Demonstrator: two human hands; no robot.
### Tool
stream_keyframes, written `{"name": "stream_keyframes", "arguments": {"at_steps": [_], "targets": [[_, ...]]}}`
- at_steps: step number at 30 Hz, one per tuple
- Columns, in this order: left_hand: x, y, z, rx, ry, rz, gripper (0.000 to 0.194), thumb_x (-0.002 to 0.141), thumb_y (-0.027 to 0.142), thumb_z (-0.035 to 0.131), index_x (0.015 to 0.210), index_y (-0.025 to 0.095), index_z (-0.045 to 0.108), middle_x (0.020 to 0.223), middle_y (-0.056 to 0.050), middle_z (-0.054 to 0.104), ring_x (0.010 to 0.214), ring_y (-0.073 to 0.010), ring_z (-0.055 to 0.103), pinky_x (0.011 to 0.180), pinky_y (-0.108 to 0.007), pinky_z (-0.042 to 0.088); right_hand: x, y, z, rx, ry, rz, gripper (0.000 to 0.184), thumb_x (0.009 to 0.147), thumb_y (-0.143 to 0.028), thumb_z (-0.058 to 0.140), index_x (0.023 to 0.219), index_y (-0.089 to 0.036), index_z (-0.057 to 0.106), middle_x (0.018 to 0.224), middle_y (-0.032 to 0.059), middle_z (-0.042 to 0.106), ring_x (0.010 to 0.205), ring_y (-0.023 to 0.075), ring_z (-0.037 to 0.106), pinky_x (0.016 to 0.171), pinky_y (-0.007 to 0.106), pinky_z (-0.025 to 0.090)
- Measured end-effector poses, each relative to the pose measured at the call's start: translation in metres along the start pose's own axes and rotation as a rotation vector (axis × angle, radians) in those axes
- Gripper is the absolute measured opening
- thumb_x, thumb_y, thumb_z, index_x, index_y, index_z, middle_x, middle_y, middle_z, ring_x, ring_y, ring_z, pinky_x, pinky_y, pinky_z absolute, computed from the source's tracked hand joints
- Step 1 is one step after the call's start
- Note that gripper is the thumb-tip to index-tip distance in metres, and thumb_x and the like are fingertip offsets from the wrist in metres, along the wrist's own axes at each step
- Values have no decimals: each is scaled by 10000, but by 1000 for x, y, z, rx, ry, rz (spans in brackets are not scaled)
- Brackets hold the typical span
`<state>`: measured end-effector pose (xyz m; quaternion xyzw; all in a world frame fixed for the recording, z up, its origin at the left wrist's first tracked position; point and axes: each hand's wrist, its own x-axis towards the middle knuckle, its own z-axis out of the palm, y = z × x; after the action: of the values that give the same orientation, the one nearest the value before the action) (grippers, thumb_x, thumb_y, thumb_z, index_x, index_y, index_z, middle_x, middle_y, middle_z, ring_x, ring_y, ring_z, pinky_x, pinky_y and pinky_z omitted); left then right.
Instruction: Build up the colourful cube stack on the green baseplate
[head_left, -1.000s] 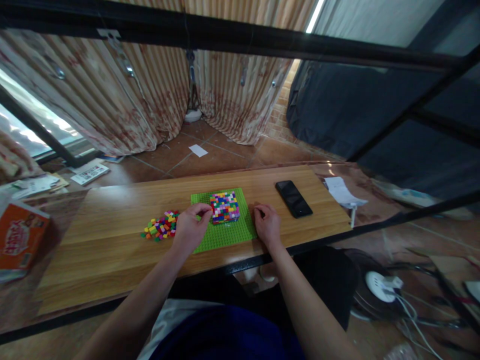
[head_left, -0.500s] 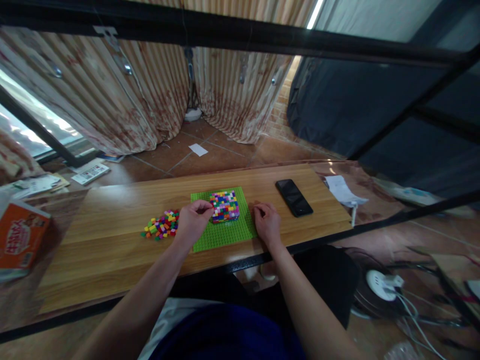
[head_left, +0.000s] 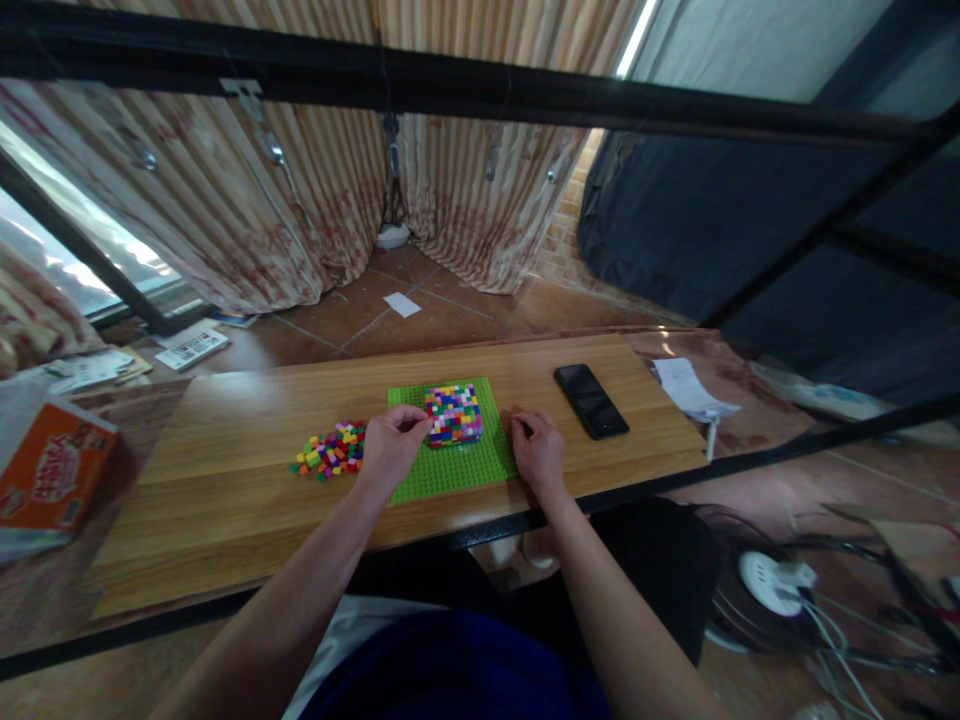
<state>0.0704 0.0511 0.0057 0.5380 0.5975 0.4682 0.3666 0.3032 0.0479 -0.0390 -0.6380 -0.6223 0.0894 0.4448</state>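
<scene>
A block built of many small coloured bricks (head_left: 454, 413) stands on a green studded baseplate (head_left: 450, 475). My left hand (head_left: 393, 445) is at the block's left side, thumb and forefinger pinched together against its edge. Whatever lies between those fingertips is too small to make out. Just left of that hand, a heap of loose coloured bricks (head_left: 330, 452) lies on the wooden table (head_left: 225, 500). My right hand (head_left: 538, 447) rests at the baseplate's right edge with its fingers curled in, and what they may hold is hidden.
A black phone (head_left: 591, 401) lies on the table to the right. White paper (head_left: 691, 388) is beyond the table's right end. An orange box (head_left: 56, 470) stands off the left end. A dark metal bar (head_left: 480, 537) runs along the near edge, and a power strip (head_left: 771, 582) is at lower right.
The whole view has shifted slightly, so everything appears a little lower and further right. Both hands keep nearly the same pose beside the block and baseplate.
</scene>
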Motion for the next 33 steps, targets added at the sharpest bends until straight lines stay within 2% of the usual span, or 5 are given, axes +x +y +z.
{"name": "stream_keyframes", "arguments": {"at_steps": [8, 17, 20, 23, 33], "targets": [[-20, -3, -25, 29, 13, 14, 194, 686, 351, 640, 753, 175, 685, 712, -19, 694, 667, -154, 619, 664, -271, 488, 0, 0, 0, -9, -7, 5, 237, 877, -231, 500, 789, -174, 713, 835, 87, 680, 823, 217, 614, 774, 341, 481], [-40, -36, -96, 360, 88, 64, 223, 748, 394, 584, 826, 211, 685, 871, -33, 727, 799, -200, 671, 808, -347, 528, 0, 0, -1, -3, -10, 5, 228, 875, -225, 506, 814, -162, 717, 855, 92, 685, 835, 217, 616, 788, 340, 477], [-46, -40, -112, 457, 87, 69, 246, 766, 398, 557, 856, 209, 685, 911, -49, 728, 841, -215, 681, 828, -357, 529, 0, -1, -1, -10, -12, 13, 230, 873, -230, 508, 818, -162, 720, 849, 92, 681, 829, 219, 612, 779, 342, 477], [-50, -41, -118, 561, 93, 104, 252, 783, 393, 522, 861, 212, 680, 926, -58, 724, 833, -215, 679, 803, -348, 532, 0, -1, -2, -4, -15, 15, 230, 870, -225, 506, 818, -164, 722, 857, 93, 682, 840, 218, 612, 785, 343, 477], [-53, -35, -113, 923, 77, 242, 268, 837, 356, 468, 903, 212, 684, 937, -87, 691, 804, -236, 642, 758, -344, 503, 0, 0, -2, -3, -25, 21, 224, 868, -227, 510, 811, -174, 720, 852, 87, 682, 845, 216, 611, 791, 342, 478]]}}
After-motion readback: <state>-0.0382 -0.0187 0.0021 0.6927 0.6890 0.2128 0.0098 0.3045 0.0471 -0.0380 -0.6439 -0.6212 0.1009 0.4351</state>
